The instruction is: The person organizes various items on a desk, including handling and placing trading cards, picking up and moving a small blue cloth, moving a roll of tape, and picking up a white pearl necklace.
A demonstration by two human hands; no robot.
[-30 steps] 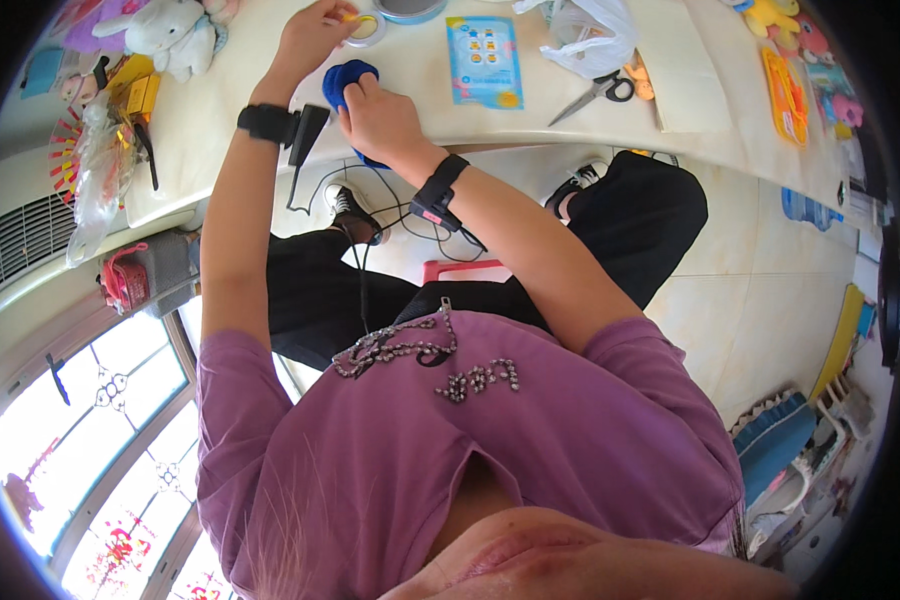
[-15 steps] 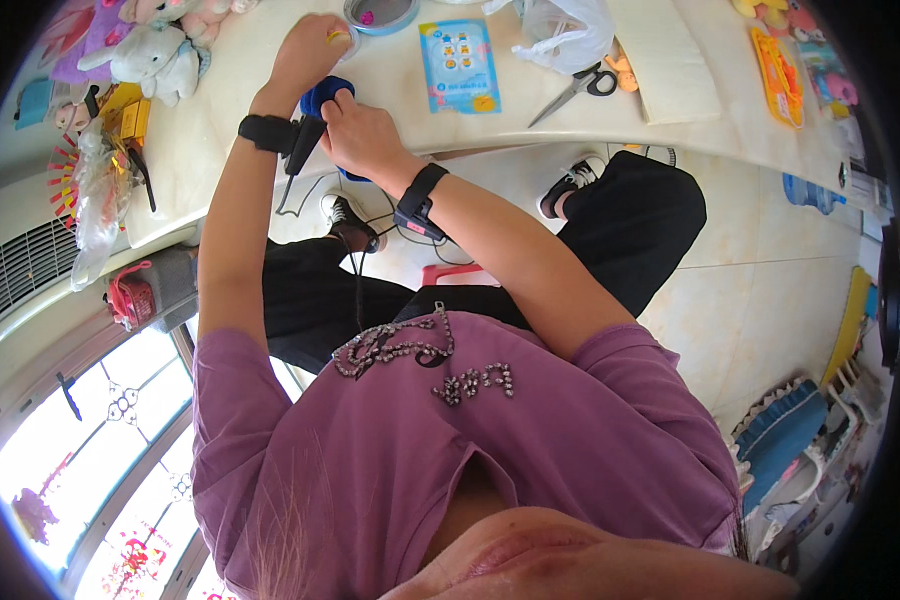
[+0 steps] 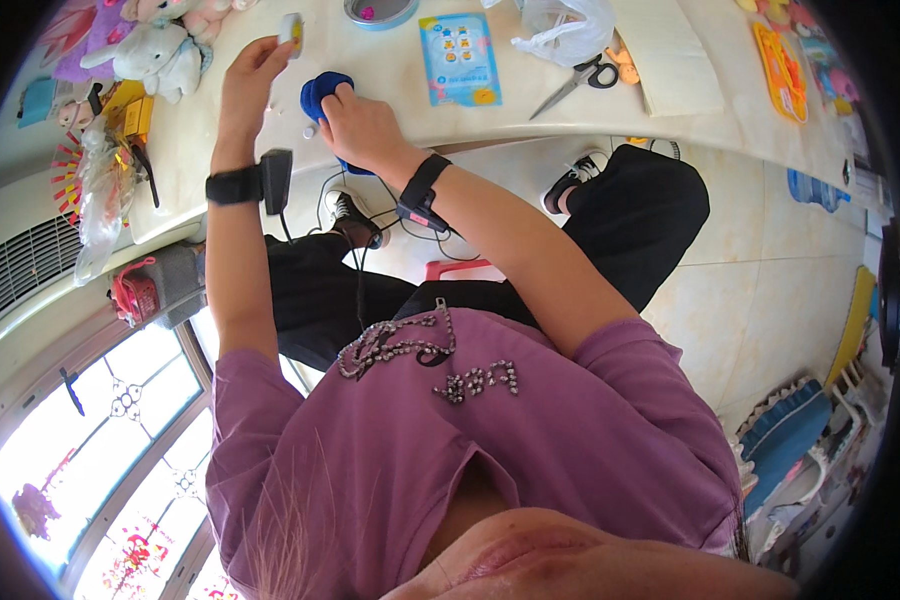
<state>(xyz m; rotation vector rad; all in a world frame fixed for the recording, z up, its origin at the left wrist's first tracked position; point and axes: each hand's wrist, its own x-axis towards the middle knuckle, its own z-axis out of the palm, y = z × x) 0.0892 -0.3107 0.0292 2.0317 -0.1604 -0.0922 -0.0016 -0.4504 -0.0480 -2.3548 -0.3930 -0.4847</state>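
At the table's left part, my left hand [image 3: 251,86] pinches a small white tube [image 3: 291,36] with a yellow patch. My right hand [image 3: 362,130] is closed on a bunched dark-blue cloth [image 3: 324,92] near the front edge, some of which hangs below the edge. A small white cap-like piece [image 3: 310,131] lies on the table beside my right hand. Farther back is a round tin [image 3: 388,20] with something pink in it, partly cut off by the frame's top.
A blue printed card [image 3: 461,60], black-handled scissors [image 3: 576,86] and a white plastic bag [image 3: 570,28] lie to the right. Plush toys [image 3: 155,62] crowd the left back. An orange packet [image 3: 778,72] rests at the far right. A cable hangs from my left wrist device.
My left hand has moved left, away from the blue cloth, with the white tube now showing upright in its fingers. The small white piece has come into sight. My right hand stays on the cloth.
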